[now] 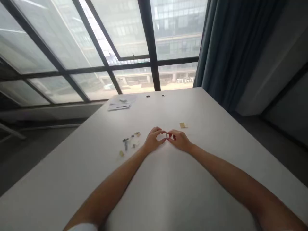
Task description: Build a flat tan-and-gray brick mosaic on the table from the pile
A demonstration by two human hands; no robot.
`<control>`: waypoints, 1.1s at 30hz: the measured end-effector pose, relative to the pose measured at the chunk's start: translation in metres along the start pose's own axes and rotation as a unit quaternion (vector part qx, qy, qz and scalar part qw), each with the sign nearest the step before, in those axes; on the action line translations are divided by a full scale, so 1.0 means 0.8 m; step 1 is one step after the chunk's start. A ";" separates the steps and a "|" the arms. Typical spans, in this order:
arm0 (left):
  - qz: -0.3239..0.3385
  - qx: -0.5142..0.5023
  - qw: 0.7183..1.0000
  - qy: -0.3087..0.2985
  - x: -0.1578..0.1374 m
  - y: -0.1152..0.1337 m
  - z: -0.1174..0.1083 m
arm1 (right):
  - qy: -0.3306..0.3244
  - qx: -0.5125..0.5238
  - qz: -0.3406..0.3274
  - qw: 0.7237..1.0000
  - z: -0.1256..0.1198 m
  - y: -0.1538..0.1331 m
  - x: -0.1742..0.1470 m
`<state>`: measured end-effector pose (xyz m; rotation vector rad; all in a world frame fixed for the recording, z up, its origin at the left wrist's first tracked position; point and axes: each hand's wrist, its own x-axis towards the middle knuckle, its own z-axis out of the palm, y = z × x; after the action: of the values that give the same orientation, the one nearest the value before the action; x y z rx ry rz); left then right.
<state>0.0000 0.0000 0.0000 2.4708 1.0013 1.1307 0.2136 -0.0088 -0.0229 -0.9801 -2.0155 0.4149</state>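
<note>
Between the fingertips of both hands sits a small grey piece (166, 135), too small to name, held just above or on the white table (154, 179). My left hand (154, 138) pinches it from the left, thumb and forefinger curved round a gap. From the right, my right hand (179, 139) grips the same piece with thumb and fingers, the other fingers curled. Several small dark grey parts (126, 145) lie left of my left hand, with a yellow piece (121, 153) nearer me. A flat tan ridged piece (183, 125) rests beyond my right hand.
White papers (119, 106) with a pale object (123, 100) on them lie at the table's far left. Two dark round spots (148, 96) mark the far edge. Windows (132, 38) stand behind the table, and a blue curtain (231, 57) hangs at the right.
</note>
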 end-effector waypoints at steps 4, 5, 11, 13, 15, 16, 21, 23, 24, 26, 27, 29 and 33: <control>-0.009 -0.007 1.000 0.005 0.001 -0.002 0.000 | -0.006 0.004 -0.004 1.000 -0.001 -0.001 0.000; -0.011 -0.011 1.000 0.008 0.001 -0.002 0.000 | -0.008 0.004 -0.005 1.000 -0.001 -0.001 0.000; -0.015 -0.026 0.999 0.033 0.004 -0.002 -0.002 | -0.020 0.012 -0.021 0.999 -0.003 -0.002 0.001; -0.015 -0.024 0.999 0.038 0.003 -0.003 -0.001 | -0.028 0.014 -0.032 0.999 -0.004 -0.002 0.001; -0.017 -0.023 0.999 0.041 0.003 -0.004 0.000 | -0.034 0.016 -0.041 0.998 -0.005 -0.002 0.001; -0.018 -0.023 0.999 0.042 0.002 -0.005 0.000 | -0.035 0.017 -0.043 0.998 -0.006 -0.002 0.001; -0.013 -0.017 0.999 0.034 0.001 -0.010 0.002 | -0.029 0.020 -0.043 0.998 -0.007 -0.002 0.001; -0.011 -0.015 0.999 0.031 0.001 -0.011 0.002 | -0.021 0.013 -0.038 0.999 -0.006 -0.002 0.001; -0.012 -0.013 0.999 0.034 0.001 -0.011 0.002 | -0.015 0.007 -0.033 0.999 -0.006 -0.002 0.001; -0.017 -0.008 0.999 0.043 0.001 -0.010 0.002 | -0.002 -0.006 -0.020 1.000 -0.005 -0.003 0.001; -0.019 -0.005 0.999 0.049 0.001 -0.010 0.001 | 0.003 -0.012 -0.013 1.000 -0.005 -0.003 0.001; -0.018 -0.001 0.998 0.054 0.001 -0.009 0.001 | 0.010 -0.019 -0.004 1.000 -0.005 -0.003 0.001; -0.014 -0.002 0.999 0.044 0.001 -0.009 0.001 | 0.019 -0.028 -0.001 0.999 -0.005 -0.003 0.002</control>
<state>-0.0024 0.0059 -0.0036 2.4153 1.0533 1.2398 0.2150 -0.0093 -0.0181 -1.0126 -2.0036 0.3367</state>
